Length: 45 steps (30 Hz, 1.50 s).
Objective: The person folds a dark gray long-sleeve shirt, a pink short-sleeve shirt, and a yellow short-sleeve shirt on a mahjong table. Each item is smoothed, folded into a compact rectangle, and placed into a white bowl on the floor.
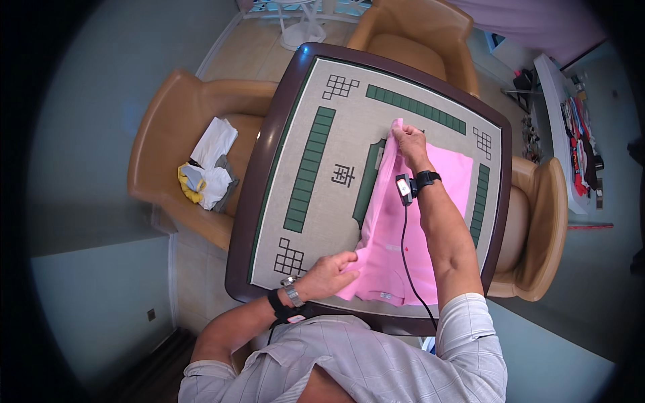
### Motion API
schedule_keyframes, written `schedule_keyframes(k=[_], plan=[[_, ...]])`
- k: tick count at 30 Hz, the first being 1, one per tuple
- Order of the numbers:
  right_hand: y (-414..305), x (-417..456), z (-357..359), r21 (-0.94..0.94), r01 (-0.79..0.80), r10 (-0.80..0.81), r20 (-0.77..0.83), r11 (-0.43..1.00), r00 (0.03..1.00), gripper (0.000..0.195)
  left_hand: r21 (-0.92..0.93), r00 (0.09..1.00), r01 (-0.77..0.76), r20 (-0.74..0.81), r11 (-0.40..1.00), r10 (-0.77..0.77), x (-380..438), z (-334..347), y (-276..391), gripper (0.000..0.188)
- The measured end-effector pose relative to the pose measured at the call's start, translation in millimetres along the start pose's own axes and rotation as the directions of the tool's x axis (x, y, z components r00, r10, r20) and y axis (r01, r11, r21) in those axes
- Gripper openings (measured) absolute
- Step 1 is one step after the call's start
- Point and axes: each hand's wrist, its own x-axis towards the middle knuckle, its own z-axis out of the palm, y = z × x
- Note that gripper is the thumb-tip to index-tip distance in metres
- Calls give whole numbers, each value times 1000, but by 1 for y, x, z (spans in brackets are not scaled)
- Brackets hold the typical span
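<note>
A pink T-shirt (388,226) lies on the mahjong table (322,201), its collar towards me and its left side turned up into a long fold. At the far end of that fold, my right hand (410,143) pinches the cloth between thumb and fingers. Nearer to me, my left hand (330,274) grips the same side by the shirt's shoulder or sleeve, thumb and forefinger on the cloth. My right wrist carries a strapped device (404,189), whose black cable (404,247) runs down across the shirt.
A tan armchair (161,136) at the left holds a pile of clothes (211,171). More armchairs stand at the far side (413,35) and at the right (544,237). Further right, a white shelf (552,111) bears dark and red garments (579,146). The table has a raised brown rim (267,166).
</note>
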Motion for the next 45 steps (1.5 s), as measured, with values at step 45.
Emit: schedule_keyframes(k=[45], plan=[[54,-6,-2,-844,312,-705,-105,436,701,58,886,925,-309,196,347,326,57,56,-97,67]])
